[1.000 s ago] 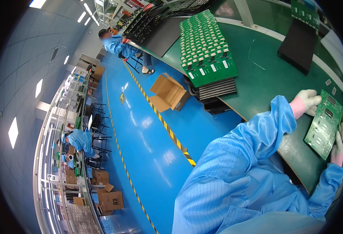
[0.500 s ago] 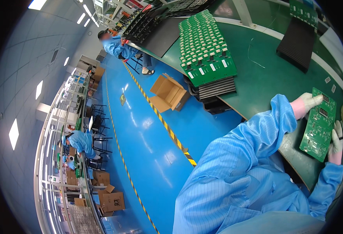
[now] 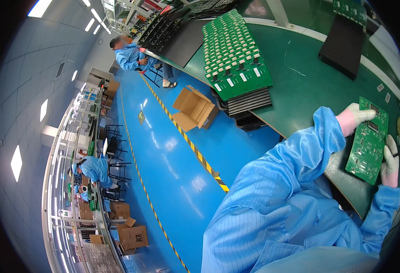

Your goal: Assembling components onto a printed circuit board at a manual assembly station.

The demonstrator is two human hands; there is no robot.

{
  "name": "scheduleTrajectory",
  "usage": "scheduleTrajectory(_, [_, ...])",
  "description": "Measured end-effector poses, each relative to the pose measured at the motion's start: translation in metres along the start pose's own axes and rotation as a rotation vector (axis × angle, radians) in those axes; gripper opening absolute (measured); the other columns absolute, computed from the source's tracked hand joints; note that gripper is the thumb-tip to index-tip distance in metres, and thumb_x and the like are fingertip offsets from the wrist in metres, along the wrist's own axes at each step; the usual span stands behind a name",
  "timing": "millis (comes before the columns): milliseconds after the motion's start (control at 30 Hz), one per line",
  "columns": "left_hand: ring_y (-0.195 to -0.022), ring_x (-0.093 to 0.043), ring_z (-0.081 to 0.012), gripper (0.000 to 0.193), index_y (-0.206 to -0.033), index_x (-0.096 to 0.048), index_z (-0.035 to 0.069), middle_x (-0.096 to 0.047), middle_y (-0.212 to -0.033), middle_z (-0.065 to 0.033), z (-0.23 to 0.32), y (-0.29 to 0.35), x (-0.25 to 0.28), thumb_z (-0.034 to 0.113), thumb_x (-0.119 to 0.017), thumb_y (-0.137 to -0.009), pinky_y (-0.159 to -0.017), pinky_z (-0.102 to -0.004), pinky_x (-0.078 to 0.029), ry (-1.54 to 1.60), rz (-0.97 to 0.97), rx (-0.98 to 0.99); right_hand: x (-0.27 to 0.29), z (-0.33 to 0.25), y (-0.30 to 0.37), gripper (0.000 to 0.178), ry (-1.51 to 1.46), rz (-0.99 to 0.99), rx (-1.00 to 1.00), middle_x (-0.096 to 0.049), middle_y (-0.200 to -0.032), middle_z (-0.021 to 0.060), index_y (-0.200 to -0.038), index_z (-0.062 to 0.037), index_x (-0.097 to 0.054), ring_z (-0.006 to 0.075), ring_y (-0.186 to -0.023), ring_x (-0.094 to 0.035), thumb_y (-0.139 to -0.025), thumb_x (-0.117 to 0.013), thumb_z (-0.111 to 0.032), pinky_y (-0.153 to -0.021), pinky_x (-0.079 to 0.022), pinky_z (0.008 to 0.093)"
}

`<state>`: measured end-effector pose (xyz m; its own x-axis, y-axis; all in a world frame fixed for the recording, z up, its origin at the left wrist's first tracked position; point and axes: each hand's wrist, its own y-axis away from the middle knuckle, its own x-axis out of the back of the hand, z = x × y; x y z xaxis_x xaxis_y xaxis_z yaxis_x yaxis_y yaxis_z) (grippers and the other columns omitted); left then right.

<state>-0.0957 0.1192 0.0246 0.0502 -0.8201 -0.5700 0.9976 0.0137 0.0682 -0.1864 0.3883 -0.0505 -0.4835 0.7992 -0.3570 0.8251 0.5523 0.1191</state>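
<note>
A green circuit board (image 3: 367,152) with two small dark display blocks is held tilted above the green tabletop, at the right of the view. My left hand (image 3: 355,119), in a pale glove, closes on its far left edge, the thumb lying over the face close to the displays. Along the opposite long edge is my right hand (image 3: 390,159), gloved too, its fingers against the rim; part of its grip is hidden. Two small pale labels (image 3: 387,97) lie on the table just beyond the board.
Rows of green circuit boards (image 3: 236,54) stand in a black slotted rack (image 3: 250,102) at the table's left edge. Another black rack (image 3: 342,48) sits at the far right. An open carton (image 3: 194,108) rests on the blue floor. A seated co-worker (image 3: 132,57) is farther along the table.
The whole view has shifted slightly. Both hands keep hold of the board, which appears a little higher and farther left, with its tilt almost the same.
</note>
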Motion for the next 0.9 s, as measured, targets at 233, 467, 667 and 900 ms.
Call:
scheduleTrajectory(233, [-0.078,-0.063,-0.0197,0.033,-0.102,-0.066,-0.005,-0.068,-0.092,-0.0152,0.028,0.018,0.008,0.024,-0.062,-0.086,-0.076,-0.0297,-0.050,-0.166,0.072,0.040,-0.101,-0.051,0.009,0.051,0.171,-0.013,0.029,-0.051,-0.131,0.0201,-0.132,0.0082,-0.046,0.0237,-0.114,-0.052,-0.088,-0.058,-0.014,-0.101,-0.038,0.0304])
scheduleTrajectory(467, [-0.081,-0.065,-0.0195,0.034,-0.109,-0.062,-0.006,-0.067,-0.101,-0.0167,0.014,-0.002,0.010,0.022,-0.058,-0.091,-0.076,-0.0272,-0.051,0.019,-0.014,0.152,-0.088,-0.060,0.022,0.053,0.262,-0.043,-0.007,-0.059,-0.102,0.0109,-0.132,0.0076,-0.045,0.0054,-0.070,-0.043,-0.091,-0.057,-0.023,-0.058,-0.029,0.0173])
scheduleTrajectory(667, [-0.087,-0.065,-0.0204,0.036,-0.118,-0.057,-0.003,-0.064,-0.111,-0.0163,0.015,0.000,0.008,0.021,-0.057,-0.092,-0.078,-0.0277,-0.053,-0.004,0.007,0.249,-0.090,-0.057,0.022,0.058,0.353,-0.014,-0.029,-0.060,-0.101,0.0103,-0.134,0.0070,-0.044,0.0069,-0.070,-0.045,-0.089,-0.059,-0.027,-0.060,-0.033,0.0183])
scheduleTrajectory(900, [-0.082,-0.067,-0.0214,0.033,-0.113,-0.059,-0.005,-0.067,-0.103,-0.0175,0.020,0.000,0.008,0.018,-0.061,-0.088,-0.074,-0.0283,-0.055,-0.096,-0.108,0.277,-0.085,-0.040,0.015,0.057,0.498,0.016,0.217,-0.062,-0.096,0.0085,-0.132,0.0058,-0.047,0.0111,-0.069,-0.049,-0.090,-0.058,-0.030,-0.063,-0.038,0.0233])
